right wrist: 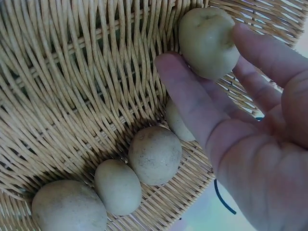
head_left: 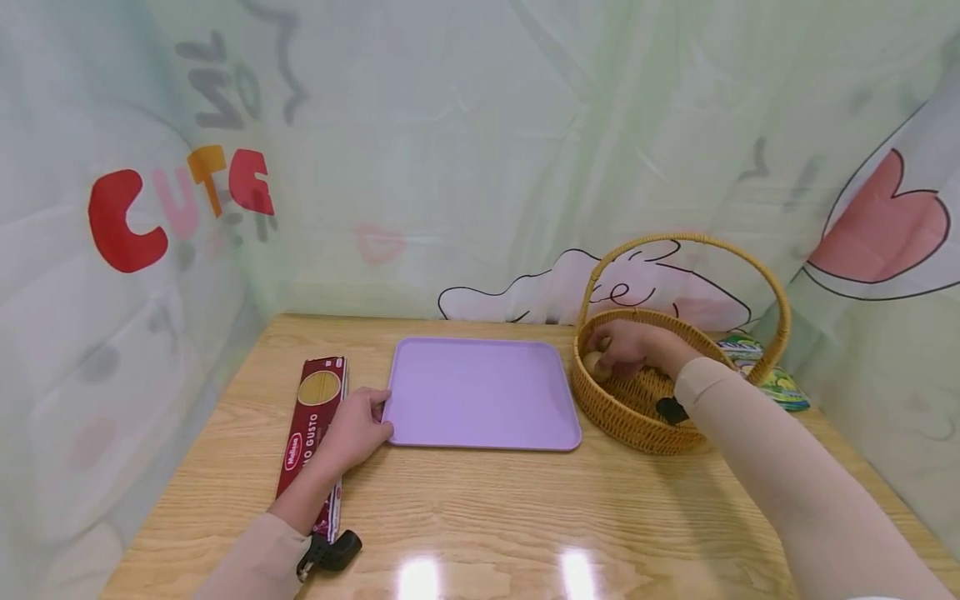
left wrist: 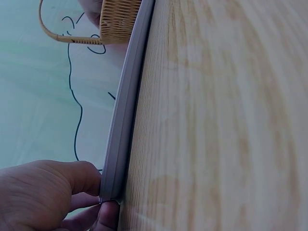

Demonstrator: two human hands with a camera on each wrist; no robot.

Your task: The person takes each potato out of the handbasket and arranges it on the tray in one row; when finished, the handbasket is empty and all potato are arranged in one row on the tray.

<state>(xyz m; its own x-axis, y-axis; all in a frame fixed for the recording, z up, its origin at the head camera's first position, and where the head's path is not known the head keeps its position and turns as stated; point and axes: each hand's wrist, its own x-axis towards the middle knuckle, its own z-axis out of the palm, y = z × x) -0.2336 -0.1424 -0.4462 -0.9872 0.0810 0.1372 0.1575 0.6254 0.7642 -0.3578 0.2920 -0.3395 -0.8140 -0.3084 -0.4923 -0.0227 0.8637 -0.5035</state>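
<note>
The right hand (right wrist: 250,130) is inside the wicker basket (head_left: 637,408), its fingers (right wrist: 185,98) curled around one potato (right wrist: 208,41), lifted clear of four others on the basket floor. The left hand (head_left: 352,429) pinches the edge of the lilac tray (head_left: 480,392) on the desk (head_left: 525,517). The tray is bare, so by my judgement the work has barely begun.

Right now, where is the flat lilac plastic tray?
In the head view the flat lilac plastic tray lies mid-table, between the dark red pasta box on its left and the round wicker basket on its right; the left hand pinches its left edge.
</note>
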